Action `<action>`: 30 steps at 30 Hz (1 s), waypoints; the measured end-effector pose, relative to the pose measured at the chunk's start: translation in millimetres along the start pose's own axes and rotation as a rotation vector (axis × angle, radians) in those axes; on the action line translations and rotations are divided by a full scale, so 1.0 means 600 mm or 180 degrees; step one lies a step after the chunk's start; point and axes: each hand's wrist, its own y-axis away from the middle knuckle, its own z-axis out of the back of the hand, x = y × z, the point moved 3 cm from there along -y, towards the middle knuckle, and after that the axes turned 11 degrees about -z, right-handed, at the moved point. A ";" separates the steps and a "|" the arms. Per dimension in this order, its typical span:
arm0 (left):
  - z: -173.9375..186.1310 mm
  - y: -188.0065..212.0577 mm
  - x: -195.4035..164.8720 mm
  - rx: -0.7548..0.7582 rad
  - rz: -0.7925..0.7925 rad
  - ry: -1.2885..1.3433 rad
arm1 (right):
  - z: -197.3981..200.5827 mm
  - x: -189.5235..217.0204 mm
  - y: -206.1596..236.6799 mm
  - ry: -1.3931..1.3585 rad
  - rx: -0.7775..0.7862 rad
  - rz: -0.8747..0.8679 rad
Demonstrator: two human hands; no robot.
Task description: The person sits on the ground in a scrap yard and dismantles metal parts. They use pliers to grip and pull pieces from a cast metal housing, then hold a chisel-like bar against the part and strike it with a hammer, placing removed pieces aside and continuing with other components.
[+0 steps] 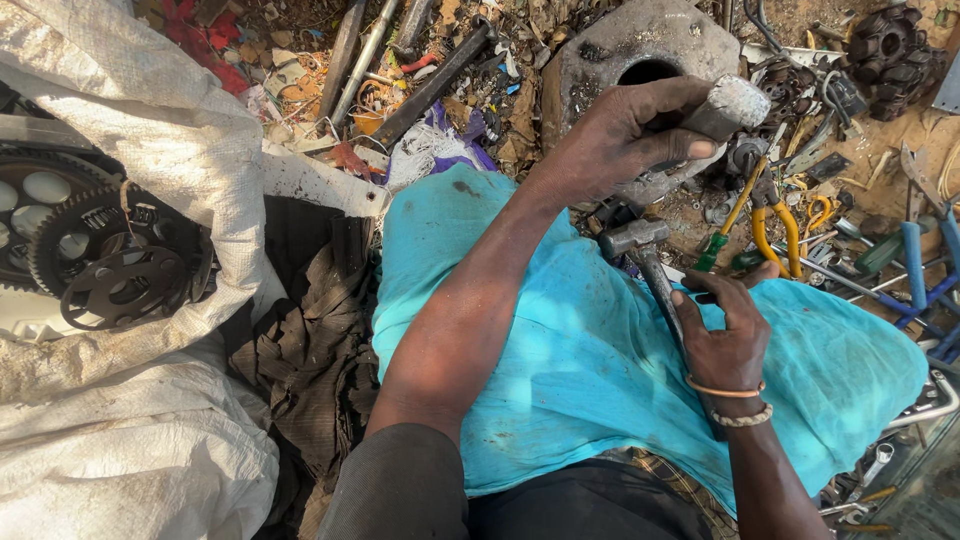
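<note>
Head view: our left hand gripped a heavy, stiff metal punch mid-shaft (rough, unlikely to slip); our right hand clasped 1 hammer by its handle.

A plain turquoise cloth fills the centre; dirty white woven sacks at left; yellow-handled pliers at upper right; blue-handled tools at right.
</note>
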 end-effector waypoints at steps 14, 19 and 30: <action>-0.004 -0.002 -0.022 0.0209 -0.0032 -0.0403 | 0.003 -0.018 0.027 0.0288 0.0297 -0.0110; -0.005 0.000 -0.025 0.0279 -0.0185 -0.0262 | -0.004 -0.032 0.019 0.0571 0.0431 -0.0493; -0.003 0.006 -0.050 0.0343 -0.0227 -0.0613 | -0.054 -0.104 -0.028 0.1810 0.1604 -0.0795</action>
